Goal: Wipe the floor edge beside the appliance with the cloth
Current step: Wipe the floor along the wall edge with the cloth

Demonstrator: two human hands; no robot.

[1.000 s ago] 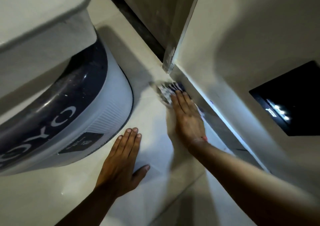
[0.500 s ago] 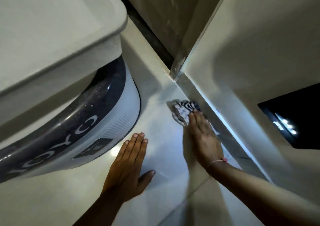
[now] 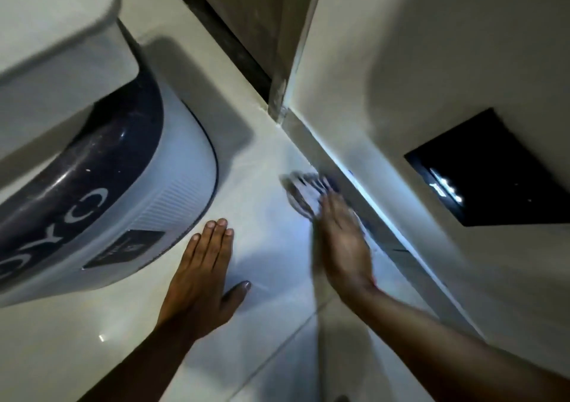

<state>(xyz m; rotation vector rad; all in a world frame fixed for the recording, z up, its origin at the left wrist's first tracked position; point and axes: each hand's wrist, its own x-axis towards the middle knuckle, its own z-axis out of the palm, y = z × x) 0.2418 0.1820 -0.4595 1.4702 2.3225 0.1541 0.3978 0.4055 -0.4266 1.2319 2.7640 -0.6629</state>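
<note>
Your right fingers (image 3: pixel 331 207) are lying flat and together, pressing down on the crumpled, pale patterned cloth (image 3: pixel 300 193) rather than closing around it; they are blurring, so their exact spread is hard to read. That cloth is sitting on the glossy white tiled floor (image 3: pixel 271 160) just beside the grey skirting strip (image 3: pixel 348 173) at the foot of the right-hand wall, poking out ahead of your fingertips toward the far corner. Your right hand (image 3: pixel 345 247) is angling along that strip, while your left hand (image 3: pixel 200 275) is resting open, palm down, fingers straight and thumb out, gripping nothing, on the floor near the round white appliance with the dark band (image 3: pixel 148 185) on the left.

To do this step well, I judge you should be keeping the cloth's edge tight against the skirting so it reaches the seam, pressing evenly through the whole palm, and working in long strokes toward the far corner by the door frame (image 3: pixel 279 105). Leaning on the left hand should be steadying you.

No container is showing here, so there are no contents to report.
</note>
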